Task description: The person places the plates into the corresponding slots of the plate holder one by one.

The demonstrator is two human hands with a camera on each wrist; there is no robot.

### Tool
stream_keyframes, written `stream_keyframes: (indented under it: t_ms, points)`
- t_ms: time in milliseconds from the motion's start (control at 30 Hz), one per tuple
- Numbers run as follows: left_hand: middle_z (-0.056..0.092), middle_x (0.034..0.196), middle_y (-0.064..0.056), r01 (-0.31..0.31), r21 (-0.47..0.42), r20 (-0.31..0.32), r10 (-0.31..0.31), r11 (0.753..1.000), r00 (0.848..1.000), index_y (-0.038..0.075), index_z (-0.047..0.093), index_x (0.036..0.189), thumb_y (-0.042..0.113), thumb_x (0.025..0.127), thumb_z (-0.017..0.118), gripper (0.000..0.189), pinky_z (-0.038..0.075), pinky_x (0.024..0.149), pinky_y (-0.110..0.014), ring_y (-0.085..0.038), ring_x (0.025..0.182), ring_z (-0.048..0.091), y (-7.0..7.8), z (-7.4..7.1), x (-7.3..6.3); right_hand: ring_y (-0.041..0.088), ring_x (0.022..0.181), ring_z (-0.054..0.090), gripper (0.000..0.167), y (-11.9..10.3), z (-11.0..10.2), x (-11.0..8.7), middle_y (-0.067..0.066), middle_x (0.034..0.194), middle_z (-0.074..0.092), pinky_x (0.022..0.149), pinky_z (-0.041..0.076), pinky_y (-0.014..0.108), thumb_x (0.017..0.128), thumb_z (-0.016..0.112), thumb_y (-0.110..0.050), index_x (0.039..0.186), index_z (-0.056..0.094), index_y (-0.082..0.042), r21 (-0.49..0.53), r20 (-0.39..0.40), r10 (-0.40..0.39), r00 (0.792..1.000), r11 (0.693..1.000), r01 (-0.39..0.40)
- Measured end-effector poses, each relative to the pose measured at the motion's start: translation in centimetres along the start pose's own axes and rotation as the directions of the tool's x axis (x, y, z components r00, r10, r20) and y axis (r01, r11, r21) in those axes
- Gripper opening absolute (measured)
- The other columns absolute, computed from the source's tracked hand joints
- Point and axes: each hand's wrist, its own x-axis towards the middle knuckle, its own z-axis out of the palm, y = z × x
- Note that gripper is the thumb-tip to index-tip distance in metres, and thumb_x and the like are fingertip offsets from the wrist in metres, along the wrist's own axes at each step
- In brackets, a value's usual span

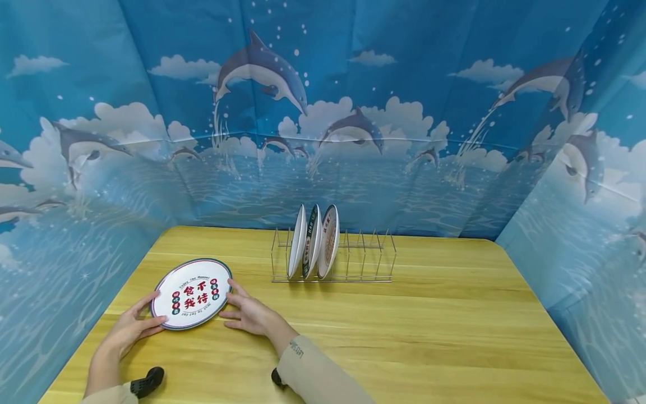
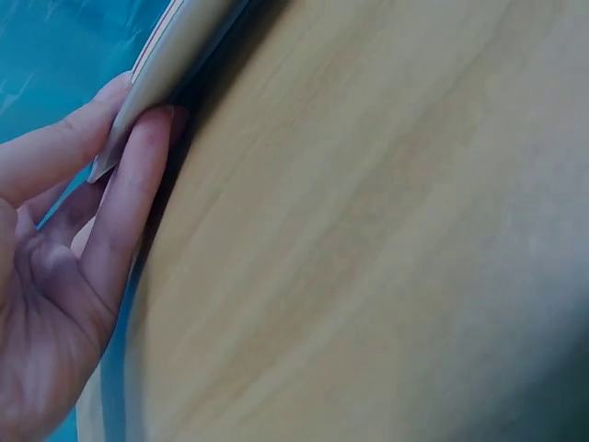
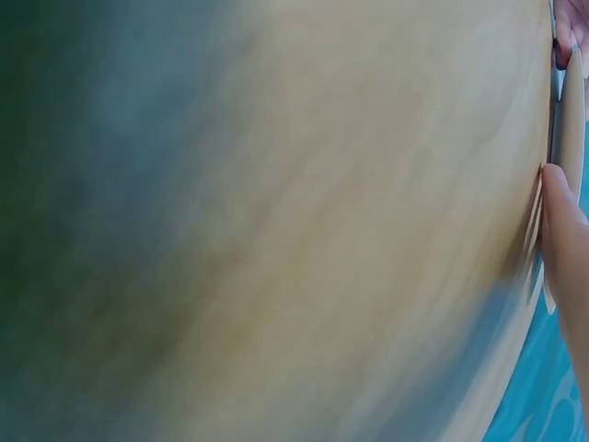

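Note:
A white oval plate (image 1: pixel 189 280) with a dark rim and red characters lies at the left of the table in the head view. My left hand (image 1: pixel 128 325) pinches its left edge; in the left wrist view the plate's edge (image 2: pixel 175 64) sits between thumb and fingers. On the opposite side, my right hand (image 1: pixel 252 311) touches the plate's right rim with extended fingers, the lower ones apart from it. The right wrist view catches only part of the right hand (image 3: pixel 571 249) beside the plate's edge (image 3: pixel 572 129).
A wire rack (image 1: pixel 363 279) stands at the back centre of the wooden table (image 1: pixel 429 336). Three plates stand upright in its left part: a white one (image 1: pixel 296 241), a green-patterned one (image 1: pixel 311 241) and a brown-patterned one (image 1: pixel 329 241). A dolphin-print curtain (image 1: pixel 404 185) encloses the table.

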Motion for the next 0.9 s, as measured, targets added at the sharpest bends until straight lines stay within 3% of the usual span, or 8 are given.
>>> stream_keyframes:
  t_ms: [233,433,600,733,900]
  points:
    - [-0.025,0.144,-0.025,-0.011,-0.066,0.022,0.013,0.998,1.000,0.001,0.001,0.145,-0.002,0.085,0.061,0.085,0.052,0.083,-0.025,-0.006,0.084,0.061,0.3,1.0,-0.2,0.036,0.116,0.047,0.057,-0.1,-0.2,-0.1,0.020,0.143,0.025,0.101,0.036,0.049,0.095,0.047,-0.015,0.146,0.023,-0.024,-0.025,-0.046,-0.011,0.999,1.000,0.010]
    - [-0.034,0.143,-0.015,-0.064,-0.173,0.002,0.065,0.983,0.998,0.003,0.001,0.145,-0.005,0.085,0.058,0.083,0.051,0.084,-0.024,-0.005,0.084,0.061,1.6,2.6,-0.6,0.026,0.110,0.051,0.056,-0.6,-0.1,-0.3,0.019,0.142,0.026,0.099,0.041,0.041,0.091,0.055,-0.007,0.141,0.033,-0.021,-0.106,-0.090,-0.116,0.989,0.989,0.107]
    - [-0.037,0.142,-0.001,-0.117,-0.356,-0.041,0.109,0.927,0.993,0.014,0.003,0.147,-0.008,0.084,0.059,0.088,0.051,0.082,-0.021,-0.005,0.082,0.063,3.6,4.6,-1.0,0.021,0.103,0.055,0.054,-1.3,0.5,-0.6,0.013,0.143,0.028,0.095,0.045,0.036,0.090,0.054,-0.003,0.138,0.038,-0.024,-0.220,-0.104,-0.250,0.963,0.950,0.223]
    - [-0.032,0.145,0.007,-0.161,-0.455,-0.111,0.123,0.876,0.986,0.018,0.007,0.147,-0.012,0.082,0.059,0.089,0.052,0.079,-0.021,-0.007,0.079,0.064,5.3,6.7,-1.2,0.018,0.090,0.059,0.058,-2.2,0.6,-0.7,0.010,0.138,0.035,0.094,0.046,0.039,0.090,0.050,0.004,0.138,0.036,-0.025,-0.190,-0.128,-0.328,0.936,0.934,0.301]
    - [-0.027,0.148,0.009,-0.185,-0.513,-0.176,0.108,0.838,0.978,0.023,0.012,0.147,-0.013,0.082,0.058,0.087,0.052,0.077,-0.019,-0.006,0.078,0.064,7.2,9.0,-1.4,0.018,0.097,0.059,0.061,-4.1,0.6,-1.4,0.009,0.142,0.033,0.093,0.046,0.040,0.091,0.047,0.005,0.139,0.033,-0.029,-0.163,-0.127,-0.418,0.899,0.903,0.397]
